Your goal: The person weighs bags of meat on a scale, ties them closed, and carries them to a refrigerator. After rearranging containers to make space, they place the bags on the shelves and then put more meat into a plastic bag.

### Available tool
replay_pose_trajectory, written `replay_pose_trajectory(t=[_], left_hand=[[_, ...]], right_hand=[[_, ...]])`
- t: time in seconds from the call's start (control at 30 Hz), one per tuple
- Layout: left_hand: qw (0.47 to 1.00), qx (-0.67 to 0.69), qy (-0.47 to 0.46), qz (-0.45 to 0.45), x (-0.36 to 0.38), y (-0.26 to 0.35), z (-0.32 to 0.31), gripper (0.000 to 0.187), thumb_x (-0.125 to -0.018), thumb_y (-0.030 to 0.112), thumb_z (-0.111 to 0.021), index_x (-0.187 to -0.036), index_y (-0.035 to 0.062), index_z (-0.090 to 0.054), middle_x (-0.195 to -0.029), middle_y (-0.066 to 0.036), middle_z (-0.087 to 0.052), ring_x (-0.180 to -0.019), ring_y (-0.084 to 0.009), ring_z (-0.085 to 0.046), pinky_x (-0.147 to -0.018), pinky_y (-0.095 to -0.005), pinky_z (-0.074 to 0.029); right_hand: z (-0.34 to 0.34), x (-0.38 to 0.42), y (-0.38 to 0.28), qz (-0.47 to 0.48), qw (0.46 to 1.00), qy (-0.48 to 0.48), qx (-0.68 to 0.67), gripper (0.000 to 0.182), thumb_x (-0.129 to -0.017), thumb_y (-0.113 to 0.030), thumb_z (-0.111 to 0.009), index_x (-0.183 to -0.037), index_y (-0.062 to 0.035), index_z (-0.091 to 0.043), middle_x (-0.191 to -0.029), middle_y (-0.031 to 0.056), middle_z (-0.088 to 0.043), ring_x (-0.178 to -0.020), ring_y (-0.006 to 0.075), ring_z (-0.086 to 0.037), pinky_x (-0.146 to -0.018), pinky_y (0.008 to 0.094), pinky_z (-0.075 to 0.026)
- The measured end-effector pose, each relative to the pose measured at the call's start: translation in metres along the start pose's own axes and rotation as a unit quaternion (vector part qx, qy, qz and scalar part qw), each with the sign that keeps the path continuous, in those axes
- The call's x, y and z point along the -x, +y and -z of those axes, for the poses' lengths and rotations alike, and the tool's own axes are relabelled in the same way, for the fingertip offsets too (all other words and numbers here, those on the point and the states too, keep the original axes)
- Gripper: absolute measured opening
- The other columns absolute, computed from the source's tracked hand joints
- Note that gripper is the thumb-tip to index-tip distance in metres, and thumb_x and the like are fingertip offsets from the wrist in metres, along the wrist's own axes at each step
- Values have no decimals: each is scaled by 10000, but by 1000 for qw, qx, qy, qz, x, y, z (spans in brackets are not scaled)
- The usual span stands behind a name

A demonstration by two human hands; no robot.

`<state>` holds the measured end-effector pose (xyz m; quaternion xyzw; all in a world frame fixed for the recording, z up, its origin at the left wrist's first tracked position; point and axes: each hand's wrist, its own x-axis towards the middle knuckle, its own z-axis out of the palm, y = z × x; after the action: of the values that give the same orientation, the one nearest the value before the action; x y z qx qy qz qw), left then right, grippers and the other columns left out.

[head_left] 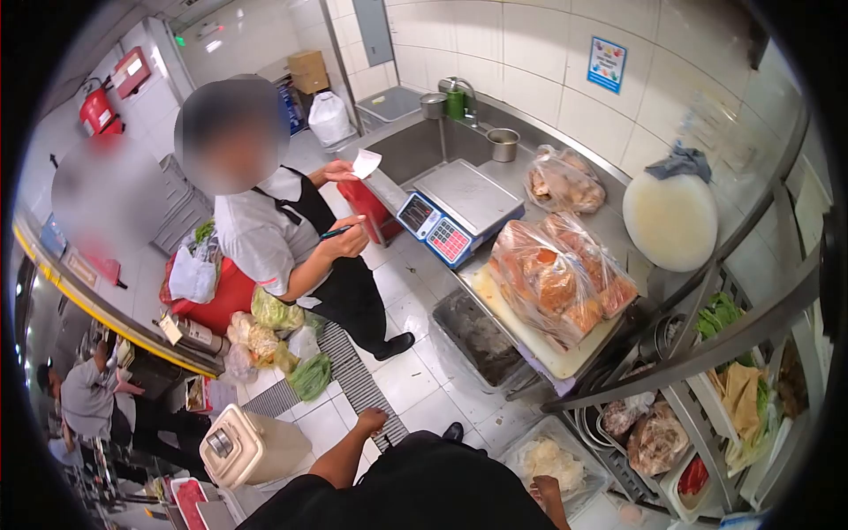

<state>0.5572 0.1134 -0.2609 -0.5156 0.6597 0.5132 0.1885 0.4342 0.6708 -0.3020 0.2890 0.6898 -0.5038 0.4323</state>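
My left hand (pixel 372 421) hangs low over the tiled floor, its fingers curled and nothing visible in them. My right hand (pixel 547 488) is down beside a clear-lined tub (pixel 586 455) of pale, shredded-looking food; its fingers look curled, with no held thing visible. In front of me, clear plastic bags of orange-brown meat-like pieces (pixel 555 278) rest on a cutting board (pixel 495 300) at the steel counter's edge. A digital scale (pixel 446 231) with a bare steel platform stands beside them. Neither hand touches the bags or scale.
A co-worker in a black apron (pixel 305 203) holds a pen (pixel 336 231) and a paper slip (pixel 367 163). A dark bin (pixel 481 340) stands under the counter. Bagged vegetables (pixel 309 375) and a beige lidded container (pixel 252 446) are at left; shelves of food (pixel 689 424) are at right.
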Motion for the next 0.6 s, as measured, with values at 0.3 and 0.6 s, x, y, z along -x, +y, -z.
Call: replay_pose_trajectory(t=[0.3,0.6], left_hand=[[1000,-19,11,-10,2,-12,-18,353,-823,312,-613,-1059,55,-668,-653,-91,-620,-518,-192,-601,-448,-339,-519],[999,-40,12,-30,5,-18,-29,377,-834,303,-561,-1084,44,-672,-589,-92,-598,-450,-203,-583,-451,-341,-509]], right_hand=[[10,1,-18,25,999,25,-25,185,-860,-180,-616,-1014,-79,-604,-744,83,-638,-537,200,-608,-424,312,-446],[20,-3,-28,53,998,25,-36,165,-866,-198,-614,-1003,-106,-620,-767,67,-650,-569,193,-625,-463,326,-489]])
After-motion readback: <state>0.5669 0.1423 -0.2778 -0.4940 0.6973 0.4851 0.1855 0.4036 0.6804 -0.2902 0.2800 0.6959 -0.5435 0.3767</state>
